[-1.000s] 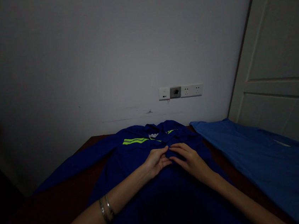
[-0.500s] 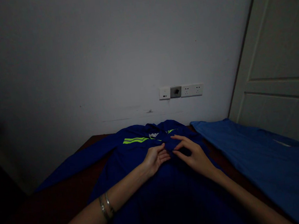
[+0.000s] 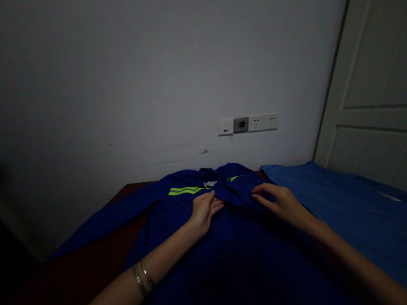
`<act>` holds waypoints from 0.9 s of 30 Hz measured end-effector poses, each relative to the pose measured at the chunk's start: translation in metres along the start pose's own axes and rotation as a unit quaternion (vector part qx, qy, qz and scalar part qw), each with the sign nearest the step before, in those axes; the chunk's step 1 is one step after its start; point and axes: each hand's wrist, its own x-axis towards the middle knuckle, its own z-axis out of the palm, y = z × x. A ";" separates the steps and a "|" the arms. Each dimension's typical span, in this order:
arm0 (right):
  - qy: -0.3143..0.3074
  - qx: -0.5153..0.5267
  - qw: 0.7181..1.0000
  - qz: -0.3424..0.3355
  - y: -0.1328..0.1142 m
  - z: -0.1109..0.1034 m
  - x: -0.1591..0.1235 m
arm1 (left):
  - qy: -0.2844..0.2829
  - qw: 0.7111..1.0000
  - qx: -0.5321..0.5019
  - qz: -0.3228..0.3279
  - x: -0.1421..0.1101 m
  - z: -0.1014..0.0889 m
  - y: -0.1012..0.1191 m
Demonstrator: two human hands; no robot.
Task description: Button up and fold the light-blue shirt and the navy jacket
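A dark blue work jacket (image 3: 183, 208) with yellow-green reflective stripes lies face up, its collar toward the wall and one sleeve stretched out to the left. My left hand (image 3: 203, 211) pinches the front of the jacket near the chest, thumb on top and the other fingers beneath the cloth. At the right side of the chest, my right hand (image 3: 276, 200) grips the fabric between thumb and fingertips. The cloth between the two hands is lifted a little. Shadow hides most of the jacket's lower part.
The garments lie on a dark red surface (image 3: 91, 261) against a pale wall. Off to the right is a lighter blue garment (image 3: 339, 201). Wall sockets (image 3: 263, 123) sit above the jacket, and a panelled door (image 3: 385, 80) stands at the right.
My right hand has moved right, away from my left hand, drawing the jacket's cloth out between them. My left hand has shifted slightly left.
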 end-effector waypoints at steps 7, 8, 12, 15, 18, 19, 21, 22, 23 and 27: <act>-0.058 0.051 0.997 0.023 -0.006 -0.001 -0.002 | 0.004 0.996 0.027 0.085 0.002 -0.004 0.006; -0.080 0.073 0.994 0.030 -0.010 0.003 -0.002 | 0.000 0.995 0.031 0.090 0.001 -0.003 0.006; -0.089 0.151 0.981 0.087 -0.026 0.021 0.000 | -0.013 0.997 0.033 0.074 -0.006 0.005 0.001; -0.038 0.215 0.964 0.152 -0.030 0.037 0.004 | -0.018 0.998 0.021 0.057 -0.011 0.010 -0.003; 0.004 0.268 0.944 0.193 -0.026 0.050 0.007 | -0.021 0.998 0.007 0.053 -0.015 0.011 -0.008; 0.016 0.279 0.939 0.202 -0.024 0.053 0.008 | -0.023 0.998 0.006 0.056 -0.015 0.011 -0.009; 0.035 0.293 0.932 0.212 -0.021 0.057 0.009 | -0.028 0.998 0.007 0.064 -0.015 0.010 -0.012; 0.041 0.298 0.929 0.215 -0.020 0.059 0.009 | -0.032 0.997 0.008 0.067 -0.015 0.010 -0.014; 0.044 0.301 0.928 0.216 -0.019 0.060 0.009 | -0.035 0.997 0.008 0.070 -0.015 0.009 -0.015; 0.052 0.302 0.927 0.218 -0.019 0.061 0.009 | -0.033 0.997 0.007 0.074 -0.015 0.008 -0.017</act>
